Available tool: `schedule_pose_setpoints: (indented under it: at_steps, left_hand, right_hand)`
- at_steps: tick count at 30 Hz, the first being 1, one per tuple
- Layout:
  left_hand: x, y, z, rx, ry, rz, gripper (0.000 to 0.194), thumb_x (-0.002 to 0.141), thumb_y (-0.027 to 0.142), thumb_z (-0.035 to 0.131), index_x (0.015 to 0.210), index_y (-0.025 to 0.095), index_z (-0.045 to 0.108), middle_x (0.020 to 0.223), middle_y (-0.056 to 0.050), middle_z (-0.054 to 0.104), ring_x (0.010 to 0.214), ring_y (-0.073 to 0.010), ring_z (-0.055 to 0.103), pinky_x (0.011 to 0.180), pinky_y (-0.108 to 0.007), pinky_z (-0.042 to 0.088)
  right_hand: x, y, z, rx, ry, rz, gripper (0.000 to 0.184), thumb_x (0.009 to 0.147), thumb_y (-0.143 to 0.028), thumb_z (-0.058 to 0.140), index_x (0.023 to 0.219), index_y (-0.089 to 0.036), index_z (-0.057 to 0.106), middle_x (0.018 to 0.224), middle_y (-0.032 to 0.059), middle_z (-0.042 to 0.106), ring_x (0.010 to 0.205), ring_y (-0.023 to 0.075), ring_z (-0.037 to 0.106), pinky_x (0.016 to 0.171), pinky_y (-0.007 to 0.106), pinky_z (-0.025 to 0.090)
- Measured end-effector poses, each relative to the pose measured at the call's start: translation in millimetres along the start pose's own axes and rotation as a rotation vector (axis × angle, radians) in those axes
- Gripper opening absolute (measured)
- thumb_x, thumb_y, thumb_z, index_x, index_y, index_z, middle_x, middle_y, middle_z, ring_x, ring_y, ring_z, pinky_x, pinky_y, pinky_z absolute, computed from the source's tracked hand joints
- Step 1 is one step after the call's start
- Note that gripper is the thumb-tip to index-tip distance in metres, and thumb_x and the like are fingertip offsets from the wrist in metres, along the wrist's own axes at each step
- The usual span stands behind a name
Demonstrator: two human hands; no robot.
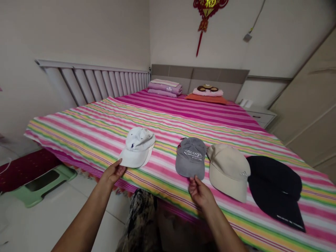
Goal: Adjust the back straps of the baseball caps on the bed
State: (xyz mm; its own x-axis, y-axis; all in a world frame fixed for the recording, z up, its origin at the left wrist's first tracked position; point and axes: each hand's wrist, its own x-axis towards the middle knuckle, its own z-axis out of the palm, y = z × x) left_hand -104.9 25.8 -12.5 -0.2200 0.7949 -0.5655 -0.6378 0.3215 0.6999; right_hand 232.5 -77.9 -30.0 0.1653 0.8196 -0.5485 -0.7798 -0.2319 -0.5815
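On the striped bedspread (86, 129) lies a white baseball cap (136, 145) with a small dark emblem; its brim points toward me. My left hand (113, 171) pinches the left edge of that brim between thumb and fingers. To the right sits a grey baseball cap (191, 155) with white lettering, brim facing me. The thumb and fingers of my right hand (197, 189) are closed on the front edge of the grey brim. A beige cap (228, 168) rests right beside the grey one, and a black cap (274, 185) lies farthest right.
Folded purple bedding (165, 88) and a folded pink item on an orange cloth (206, 99) lie near the headboard (220, 75). A white radiator (97, 82) lines the left wall. A green stool (39, 187) stands on the floor at left; a nightstand (261, 115) is at right.
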Motion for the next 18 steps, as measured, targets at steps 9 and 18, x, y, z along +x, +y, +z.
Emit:
schedule_pose_setpoints:
  at_steps: [9, 18]
  left_hand:
    - [-32.8, 2.5, 33.8, -0.201, -0.328, 0.127, 0.02, 0.078, 0.004, 0.043, 0.081, 0.016, 0.059, 0.067, -0.001, 0.066, 0.056, -0.0102, 0.06, 0.052, -0.019, 0.051]
    - [-89.5, -113.6, 28.3, -0.078, -0.874, -0.067, 0.039, 0.053, 0.017, 0.072, 0.091, 0.023, 0.063, 0.089, -0.001, 0.069, 0.086, -0.0209, 0.063, 0.081, -0.031, 0.048]
  right_hand:
    - [-33.3, 18.2, -10.8, -0.148, -0.12, 0.078, 0.008, 0.074, -0.02, 0.06, 0.072, -0.014, 0.056, 0.051, -0.0028, 0.056, 0.036, 0.005, 0.047, 0.037, 0.015, 0.036]
    - [-56.5, -10.1, 22.4, -0.309, -0.475, -0.164, 0.043, 0.065, -0.046, 0.066, 0.095, -0.016, 0.06, 0.089, 0.0074, 0.067, 0.081, 0.0181, 0.061, 0.07, 0.029, 0.046]
